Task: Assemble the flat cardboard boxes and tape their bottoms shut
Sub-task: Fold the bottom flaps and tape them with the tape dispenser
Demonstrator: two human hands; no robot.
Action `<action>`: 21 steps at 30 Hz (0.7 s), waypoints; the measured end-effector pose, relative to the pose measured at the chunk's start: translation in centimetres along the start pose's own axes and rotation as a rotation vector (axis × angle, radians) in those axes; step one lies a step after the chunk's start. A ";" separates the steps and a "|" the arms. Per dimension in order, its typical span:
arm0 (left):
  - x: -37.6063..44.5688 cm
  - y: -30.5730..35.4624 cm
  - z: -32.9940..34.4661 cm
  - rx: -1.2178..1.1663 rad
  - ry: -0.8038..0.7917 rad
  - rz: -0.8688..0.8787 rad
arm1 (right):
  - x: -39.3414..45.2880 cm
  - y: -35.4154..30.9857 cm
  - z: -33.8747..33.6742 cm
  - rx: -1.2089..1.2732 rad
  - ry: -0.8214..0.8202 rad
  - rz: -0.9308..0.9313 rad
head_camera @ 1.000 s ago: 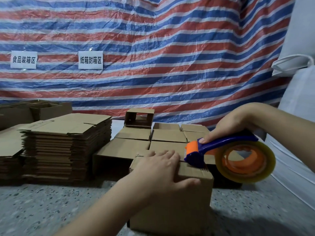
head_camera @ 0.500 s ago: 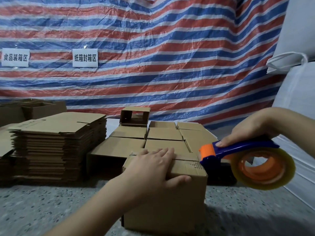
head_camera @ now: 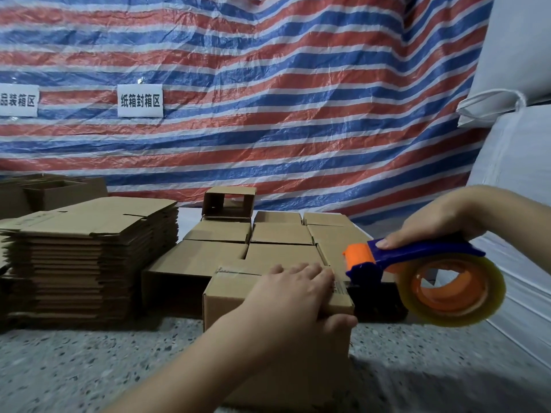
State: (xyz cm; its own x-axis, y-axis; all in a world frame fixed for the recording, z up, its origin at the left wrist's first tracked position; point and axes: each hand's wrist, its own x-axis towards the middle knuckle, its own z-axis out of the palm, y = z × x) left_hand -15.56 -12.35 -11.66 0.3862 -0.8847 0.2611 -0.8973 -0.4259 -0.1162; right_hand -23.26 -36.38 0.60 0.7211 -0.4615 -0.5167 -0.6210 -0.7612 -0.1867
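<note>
Speckled floor (head_camera: 89,368) low in frame carries the light, stiff, dentable box (head_camera: 238,296), left hand (head_camera: 293,299) flat across its top, right hand (head_camera: 438,222) gripping the tape dispenser (head_camera: 417,272) at lower right.

Box (head_camera: 238,296) at front centre on floor (head_camera: 89,368), left hand (head_camera: 295,296) on its top, tape dispenser (head_camera: 417,272) just right; assembled boxes (head_camera: 280,234) behind; flat stack (head_camera: 89,257) left.
</note>
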 end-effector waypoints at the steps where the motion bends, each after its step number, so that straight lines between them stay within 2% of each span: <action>1: 0.0 0.0 0.1 0.001 0.006 0.002 | -0.2 0.3 -0.3 0.017 -0.004 -0.005; 6: 0.0 -0.1 0.4 -0.001 0.041 0.004 | -1.7 0.9 -1.2 -0.100 -0.017 0.034; 9: 0.1 -0.1 0.3 -0.004 0.029 0.009 | -1.1 -1.0 0.0 -0.310 -0.010 0.112; 14: 0.0 -0.1 0.4 -0.002 0.043 0.018 | 3.0 -3.2 4.8 -0.711 0.104 0.223; 15: 0.0 -0.1 0.5 0.002 0.048 0.024 | 3.9 -2.5 6.0 -0.712 0.135 0.224; 17: 0.0 0.0 0.6 0.012 0.056 0.036 | 5.4 -0.8 7.9 -0.565 0.230 0.171; 21: 0.0 0.0 0.4 -0.006 0.030 0.034 | 8.0 1.8 12.1 -0.398 0.534 -0.008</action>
State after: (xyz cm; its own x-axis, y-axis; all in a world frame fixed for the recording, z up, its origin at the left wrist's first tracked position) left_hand -15.51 -12.46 -12.06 0.3484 -0.8927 0.2859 -0.9113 -0.3940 -0.1197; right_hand -22.31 -35.92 -13.95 0.8420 -0.5394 -0.0126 -0.5279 -0.8285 0.1869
